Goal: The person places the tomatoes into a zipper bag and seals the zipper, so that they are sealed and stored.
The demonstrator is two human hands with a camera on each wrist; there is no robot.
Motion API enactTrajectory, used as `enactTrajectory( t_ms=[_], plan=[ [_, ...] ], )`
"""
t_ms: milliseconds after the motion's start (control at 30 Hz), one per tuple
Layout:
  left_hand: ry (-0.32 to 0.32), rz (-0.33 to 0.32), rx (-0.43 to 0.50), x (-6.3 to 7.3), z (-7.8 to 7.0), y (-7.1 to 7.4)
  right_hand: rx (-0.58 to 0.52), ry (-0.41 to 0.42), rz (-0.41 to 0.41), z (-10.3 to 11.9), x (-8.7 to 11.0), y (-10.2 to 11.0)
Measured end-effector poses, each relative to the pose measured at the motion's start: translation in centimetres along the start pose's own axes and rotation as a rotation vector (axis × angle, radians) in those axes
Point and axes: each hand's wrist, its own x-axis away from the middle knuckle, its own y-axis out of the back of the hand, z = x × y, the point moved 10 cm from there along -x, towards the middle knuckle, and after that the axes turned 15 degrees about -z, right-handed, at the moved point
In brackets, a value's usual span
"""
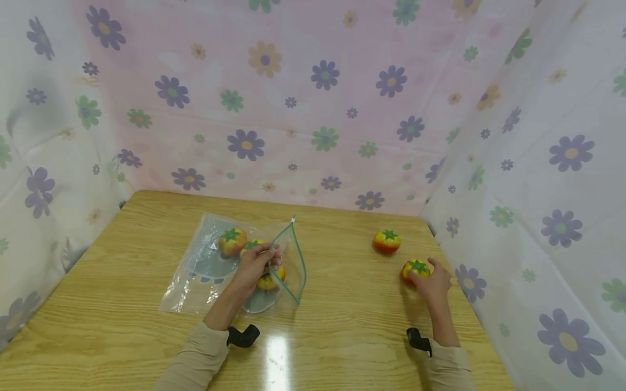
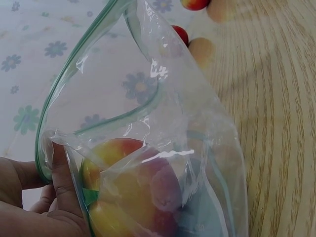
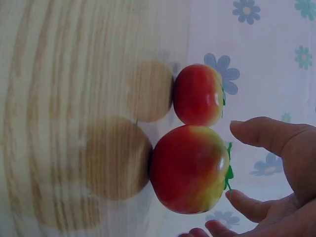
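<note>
My left hand pinches the rim of a clear zip bag with a green seal strip, whose mouth gapes to the right. Inside the bag lie three red-and-yellow tomatoes with green leafy tops; one tomato shows large through the plastic in the left wrist view, and the hand partly covers others in the head view. On the right, my right hand is at a loose tomato, thumb and fingers spread around its leafy top. In the right wrist view, the fingertips stand just off its skin. Another loose tomato sits farther back.
The wooden table has a flower-printed cloth hanging behind it and along both sides. Its right edge runs close beside the right hand. Black straps with camera mounts sit at both wrists.
</note>
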Motion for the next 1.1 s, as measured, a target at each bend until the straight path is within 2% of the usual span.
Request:
enactTrajectory(
  t_ms=[67, 167, 367, 567, 1100],
  plan=[
    [-0.002, -0.003, -0.002, 0.0, 0.0, 0.0, 0.058, -0.024, 0.058, -0.6, 0.1, -0.4],
    [-0.008, 0.002, -0.004, 0.0, 0.1, -0.2, 0.093, -0.028, 0.102, -1.0, 0.2, -0.5],
    [-0.013, 0.007, 0.004, 0.0, 0.0, -0.5, 0.080, -0.015, 0.141, -1.2, 0.0, -0.4],
    [-0.010, -0.004, 0.011, -0.1, 0.0, -0.5, 0.076, -0.045, 0.149, -1.4, -0.2, -0.5],
    [-0.023, 0.002, 0.033, -0.1, 0.2, -0.3, 0.074, -0.050, 0.145, -1.7, -0.7, -0.4]
  ],
)
